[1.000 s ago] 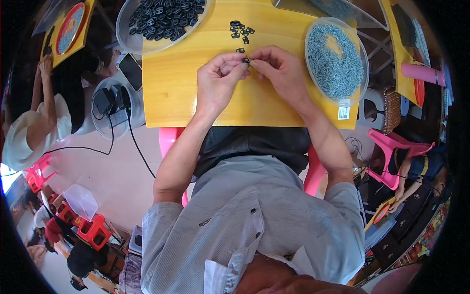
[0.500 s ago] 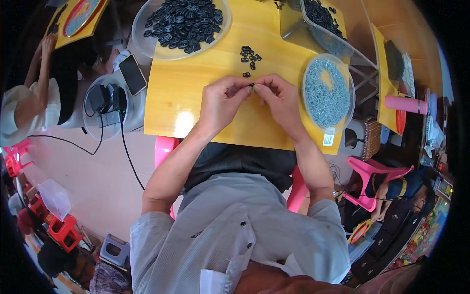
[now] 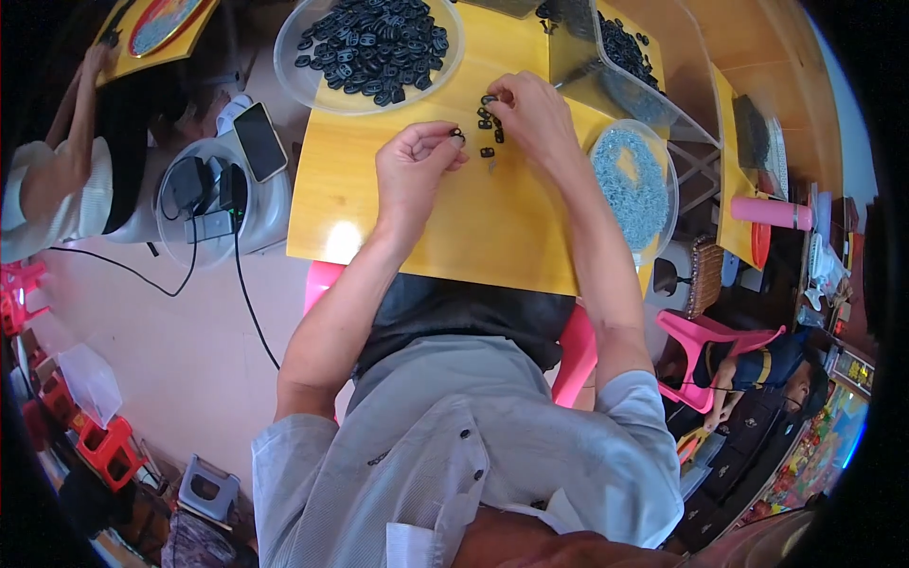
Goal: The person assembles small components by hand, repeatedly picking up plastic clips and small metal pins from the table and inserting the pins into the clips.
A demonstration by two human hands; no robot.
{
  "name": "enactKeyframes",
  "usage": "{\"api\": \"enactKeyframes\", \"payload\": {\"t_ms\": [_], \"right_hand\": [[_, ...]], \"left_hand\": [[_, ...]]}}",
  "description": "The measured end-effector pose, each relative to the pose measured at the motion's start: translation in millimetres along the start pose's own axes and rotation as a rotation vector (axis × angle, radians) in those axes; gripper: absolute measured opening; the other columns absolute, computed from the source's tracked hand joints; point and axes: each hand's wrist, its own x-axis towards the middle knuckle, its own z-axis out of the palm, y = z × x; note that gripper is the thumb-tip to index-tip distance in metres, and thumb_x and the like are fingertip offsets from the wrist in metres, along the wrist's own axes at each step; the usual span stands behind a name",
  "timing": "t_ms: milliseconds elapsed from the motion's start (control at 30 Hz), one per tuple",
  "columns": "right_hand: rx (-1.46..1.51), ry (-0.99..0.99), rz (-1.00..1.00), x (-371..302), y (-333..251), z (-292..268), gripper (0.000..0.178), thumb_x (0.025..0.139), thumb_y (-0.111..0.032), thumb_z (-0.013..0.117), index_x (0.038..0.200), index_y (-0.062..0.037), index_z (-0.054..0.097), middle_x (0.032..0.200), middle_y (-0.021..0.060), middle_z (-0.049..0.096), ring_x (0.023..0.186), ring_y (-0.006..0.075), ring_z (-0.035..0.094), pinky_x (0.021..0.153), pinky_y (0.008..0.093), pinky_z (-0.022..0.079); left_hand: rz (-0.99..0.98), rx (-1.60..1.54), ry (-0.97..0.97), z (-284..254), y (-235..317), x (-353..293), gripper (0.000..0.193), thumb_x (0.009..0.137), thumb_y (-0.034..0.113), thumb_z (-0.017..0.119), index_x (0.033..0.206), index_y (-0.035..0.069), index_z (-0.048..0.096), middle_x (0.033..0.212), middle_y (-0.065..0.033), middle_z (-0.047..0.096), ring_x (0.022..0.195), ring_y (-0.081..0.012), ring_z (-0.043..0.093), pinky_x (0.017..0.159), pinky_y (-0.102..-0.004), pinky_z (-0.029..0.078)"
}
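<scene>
Between the thumb and fingers of my left hand (image 3: 414, 175) is a small black plastic piece (image 3: 457, 134), held above the yellow table (image 3: 379, 204). My right hand (image 3: 532, 114) reaches over a little cluster of similar black pieces (image 3: 486, 124) farther up the table. Its thumb and forefinger pinch at one of them on the far side of the cluster. One loose piece (image 3: 488, 152) lies apart, nearer to me. A tiny silvery screw-like bit (image 3: 491, 166) rests just below that piece.
A round clear tray (image 3: 287, 74) heaped with black pieces stands at the far left. A clear box (image 3: 575, 62) with more sits far right, and a bowl (image 3: 673, 194) of small silvery screws is beside my right forearm. A phone (image 3: 259, 142) lies left of the table.
My hands were together over the table and have come apart. The left keeps a black piece and has moved slightly up; the right has gone up to the cluster.
</scene>
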Motion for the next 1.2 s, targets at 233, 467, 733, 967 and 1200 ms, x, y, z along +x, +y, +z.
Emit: {"api": "enactKeyframes", "payload": {"t_ms": [233, 467, 733, 967, 1200], "right_hand": [[0.033, -0.024, -0.06, -4.7, -5.5, -2.1, 0.019, 0.082, -0.015, 0.069, 0.097, -0.0024, 0.071, 0.092, 0.016, 0.07, 0.088, 0.0341, 0.067, 0.079, 0.0435, 0.053], [0.36, -0.073, 0.021, -46.9, -22.5, -11.7, 0.015, 0.084, -0.009, 0.072, 0.097, -0.0013, 0.07, 0.087, 0.0135, 0.073, 0.074, 0.0232, 0.071, 0.067, 0.0328, 0.054], [1.209, -0.128, 0.299, -72.1, -11.0, 8.5, 0.021, 0.091, -0.005, 0.066, 0.111, 0.0034, 0.063, 0.089, 0.0088, 0.072, 0.074, 0.0137, 0.068, 0.071, 0.0244, 0.052], [1.247, -0.144, 0.388, -79.1, -10.9, 7.2, 0.024, 0.094, -0.012, 0.065, 0.115, -0.0011, 0.062, 0.093, 0.0091, 0.073, 0.075, 0.0124, 0.068, 0.069, 0.0233, 0.048], [1.316, -0.143, 0.362, -81.8, -10.2, 8.9, 0.024, 0.094, -0.012, 0.065, 0.114, -0.0008, 0.063, 0.093, 0.0084, 0.073, 0.076, 0.0127, 0.068, 0.07, 0.0234, 0.047]], "left_hand": [[0.014, 0.037, -0.028, -2.1, -1.6, -1.4, 0.02, 0.092, 0.001, 0.067, 0.111, -0.003, 0.065, 0.093, -0.0074, 0.071, 0.079, -0.0133, 0.068, 0.073, -0.0239, 0.054], [0.021, 0.025, -0.03, -1.8, -3.8, -1.0, 0.019, 0.092, 0.0, 0.066, 0.111, -0.003, 0.065, 0.096, -0.0084, 0.071, 0.082, -0.0141, 0.069, 0.074, -0.0245, 0.054], [0.019, 0.024, -0.061, 3.6, -7.8, -3.4, 0.019, 0.09, -0.003, 0.067, 0.109, -0.005, 0.064, 0.09, -0.0081, 0.071, 0.083, -0.0126, 0.07, 0.074, -0.0229, 0.055], [0.045, 0.144, -0.077, 5.3, -7.3, -6.4, 0.019, 0.09, -0.003, 0.067, 0.108, -0.007, 0.065, 0.089, -0.0072, 0.071, 0.082, -0.01, 0.069, 0.074, -0.0213, 0.054], [0.06, 0.229, -0.056, 3.7, -10.8, -6.8, 0.019, 0.087, -0.002, 0.069, 0.106, -0.006, 0.067, 0.088, -0.0051, 0.07, 0.077, -0.0072, 0.066, 0.072, -0.02, 0.052]]}}
